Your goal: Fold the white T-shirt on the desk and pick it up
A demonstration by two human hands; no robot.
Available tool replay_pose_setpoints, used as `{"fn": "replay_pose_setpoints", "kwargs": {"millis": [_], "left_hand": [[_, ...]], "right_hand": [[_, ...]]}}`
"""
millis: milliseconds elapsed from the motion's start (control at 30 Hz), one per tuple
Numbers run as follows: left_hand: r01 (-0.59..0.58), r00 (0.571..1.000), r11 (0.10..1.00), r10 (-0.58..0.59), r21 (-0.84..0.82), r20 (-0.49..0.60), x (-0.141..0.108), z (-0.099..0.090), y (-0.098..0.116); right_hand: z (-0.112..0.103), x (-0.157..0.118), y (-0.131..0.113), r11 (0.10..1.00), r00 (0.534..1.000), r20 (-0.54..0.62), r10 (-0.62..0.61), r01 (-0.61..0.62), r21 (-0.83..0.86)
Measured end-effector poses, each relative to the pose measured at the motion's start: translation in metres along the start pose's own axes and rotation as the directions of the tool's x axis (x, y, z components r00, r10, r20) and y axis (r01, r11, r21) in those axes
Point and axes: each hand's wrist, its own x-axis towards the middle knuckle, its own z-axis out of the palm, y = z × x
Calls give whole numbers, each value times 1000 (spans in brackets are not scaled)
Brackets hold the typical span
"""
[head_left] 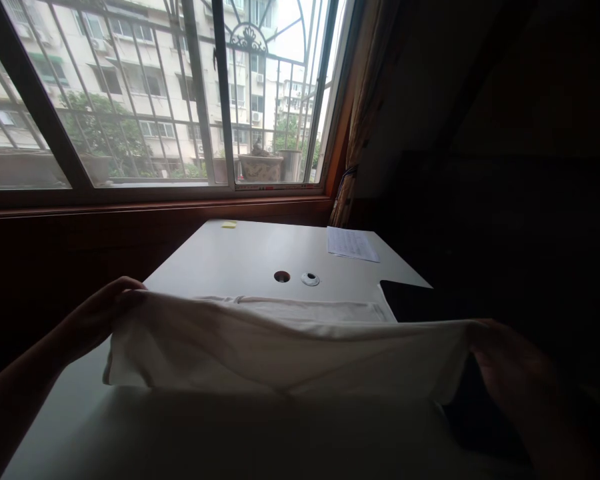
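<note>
A white cloth (280, 353) hangs stretched out above the near part of a white table (250, 260), its upper edge sagging slightly in the middle. At its upper left corner my left hand (103, 317) pinches the fabric. The upper right corner is gripped by my right hand (510, 363), which is dim in shadow. More of the white fabric shows behind the upper edge, close to the tabletop. The cloth's lower edge hangs just over the table.
Papers (353, 244) and a yellow sticky note (229, 225) lie at the table's far side. A cable hole (282, 277) has a round white cover (310, 279) beside it. A dark flat object (413, 301) sits at the right edge. A barred window and curtain stand beyond.
</note>
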Motion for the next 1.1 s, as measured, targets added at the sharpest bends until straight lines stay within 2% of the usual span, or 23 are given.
{"fn": "replay_pose_setpoints", "kwargs": {"millis": [67, 167, 267, 367, 500, 633, 800, 967, 1100], "left_hand": [[-53, 992, 998, 57, -40, 112, 16, 10, 3], [-22, 974, 998, 33, -51, 223, 43, 25, 2], [72, 952, 996, -52, -56, 303, 67, 38, -11], [166, 930, 986, -149, -21, 335, 85, 45, -30], [230, 930, 973, -227, 24, 289, 96, 47, -46], [206, 946, 972, -227, 110, 233, 100, 49, -51], [107, 965, 959, -164, 263, 205, 106, 47, -58], [43, 969, 911, -139, 411, 207, 108, 40, -67], [-81, 990, 821, -1, 566, 142, 111, 42, -73]], "right_hand": [[12, 13, 8, 992, 995, 44, 94, -97, 84], [32, 31, 23, 988, 979, 130, 155, -154, -14], [50, 47, 38, 973, 971, 186, 153, -114, -202], [64, 60, 53, 930, 962, 244, 119, -23, -366], [72, 73, 71, 822, 949, 295, 112, 79, -564], [74, 77, 83, 711, 951, 288, 114, 124, -692], [78, 74, 88, 691, 954, 299, 15, 206, -693], [79, 73, 88, 659, 953, 304, -3, 230, -716], [83, 70, 89, 626, 946, 323, -15, 260, -735]]}}
